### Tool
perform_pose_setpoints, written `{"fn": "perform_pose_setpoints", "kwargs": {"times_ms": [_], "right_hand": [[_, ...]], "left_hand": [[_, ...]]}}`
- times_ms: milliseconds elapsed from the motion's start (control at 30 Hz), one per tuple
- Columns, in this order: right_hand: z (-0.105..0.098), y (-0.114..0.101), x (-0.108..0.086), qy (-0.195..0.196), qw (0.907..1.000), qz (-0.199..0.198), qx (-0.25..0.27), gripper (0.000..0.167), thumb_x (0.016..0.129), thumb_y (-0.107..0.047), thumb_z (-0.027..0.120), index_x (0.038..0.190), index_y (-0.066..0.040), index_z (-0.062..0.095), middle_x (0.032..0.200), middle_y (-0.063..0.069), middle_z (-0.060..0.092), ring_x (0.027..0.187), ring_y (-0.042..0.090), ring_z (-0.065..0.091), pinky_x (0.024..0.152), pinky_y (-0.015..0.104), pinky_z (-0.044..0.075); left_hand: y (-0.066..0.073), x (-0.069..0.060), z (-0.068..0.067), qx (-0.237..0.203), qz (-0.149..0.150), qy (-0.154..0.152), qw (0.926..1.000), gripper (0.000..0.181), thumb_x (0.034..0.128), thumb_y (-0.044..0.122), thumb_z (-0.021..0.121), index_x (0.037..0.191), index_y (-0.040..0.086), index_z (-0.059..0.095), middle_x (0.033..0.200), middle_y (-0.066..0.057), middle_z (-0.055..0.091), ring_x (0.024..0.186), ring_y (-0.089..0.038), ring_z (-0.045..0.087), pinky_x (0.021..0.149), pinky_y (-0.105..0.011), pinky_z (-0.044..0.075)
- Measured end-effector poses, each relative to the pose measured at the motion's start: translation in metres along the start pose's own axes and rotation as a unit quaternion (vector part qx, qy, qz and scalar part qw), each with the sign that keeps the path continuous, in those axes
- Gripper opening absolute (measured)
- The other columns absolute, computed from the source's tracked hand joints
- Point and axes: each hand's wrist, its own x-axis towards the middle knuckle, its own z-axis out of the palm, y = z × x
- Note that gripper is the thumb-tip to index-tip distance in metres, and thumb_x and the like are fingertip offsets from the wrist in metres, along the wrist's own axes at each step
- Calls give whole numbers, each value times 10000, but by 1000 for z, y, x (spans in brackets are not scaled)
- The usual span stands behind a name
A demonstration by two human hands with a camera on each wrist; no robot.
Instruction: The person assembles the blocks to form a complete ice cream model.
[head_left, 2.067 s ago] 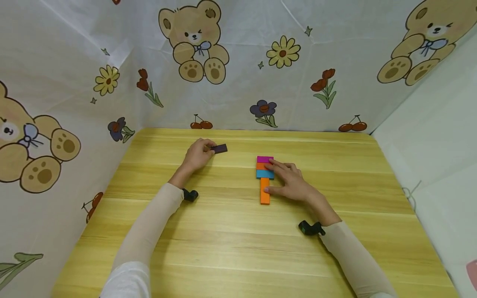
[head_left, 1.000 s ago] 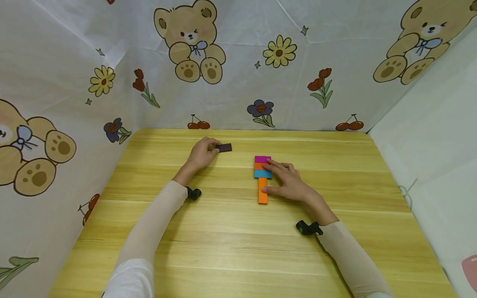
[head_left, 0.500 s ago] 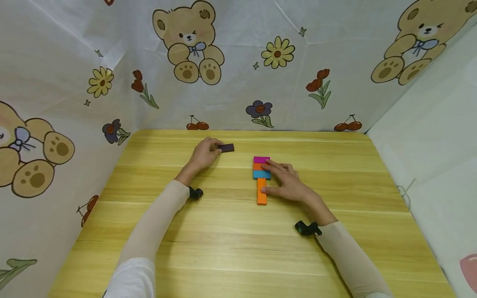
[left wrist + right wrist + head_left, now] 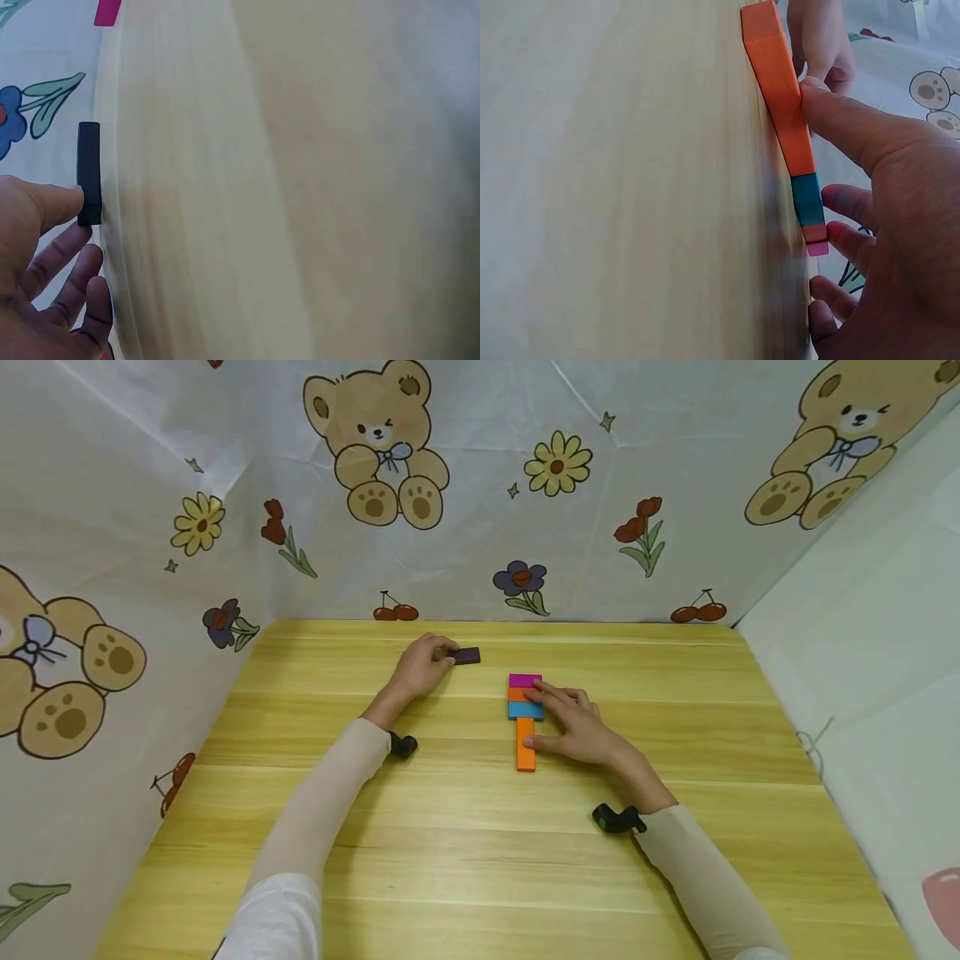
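Observation:
My left hand (image 4: 422, 668) pinches one end of a dark, nearly black block (image 4: 468, 656) between thumb and finger, as the left wrist view shows with the block (image 4: 88, 161) against the thumb. To its right on the table lie a magenta block (image 4: 522, 680), an orange block (image 4: 516, 694) and a blue block (image 4: 524, 711), stacked in rows crosswise. Below them an orange block (image 4: 526, 758) points lengthwise toward me. My right hand (image 4: 583, 727) rests on this group with fingers spread, the thumb on the lengthwise orange block, fingertips on the upper blocks.
The blocks lie on a light wooden table (image 4: 480, 852). A white cloth (image 4: 480, 552) printed with bears and flowers rises behind the table's far edge and along its left side. Each wrist wears a small black camera (image 4: 618, 818).
My left hand has moved slowly to the right with the dark block, closer to the coloured group. The right hand and the blocks under it keep their place; the head view has shifted slightly.

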Motion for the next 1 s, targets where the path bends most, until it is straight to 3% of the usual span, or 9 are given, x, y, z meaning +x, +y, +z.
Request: {"fn": "perform_pose_setpoints", "kwargs": {"times_ms": [533, 1000], "right_hand": [[2, 2, 0, 48, 10000, -45, 6, 887, 943, -561, 782, 1689, -300, 380, 1820, -14, 223, 1572, 407, 196, 1231, 702, 160], [4, 5, 1, 66, 10000, -57, -14, 885, 941, -583, 775, 1685, -298, 390, 1822, -19, 215, 1574, 409, 196, 1226, 686, 154]], "left_hand": [[13, 4, 6, 138, 126, -115, 9998, 308, 1088, 167, 648, 1387, 125, 707, 1375, -123, 648, 1242, -344, 676, 1101, -528, 533], [12, 11, 16, 182, 237, -54, 9995, 289, 1084, 189, 660, 1365, 159, 723, 1325, -99, 663, 1214, -325, 678, 1076, -516, 543]]}}
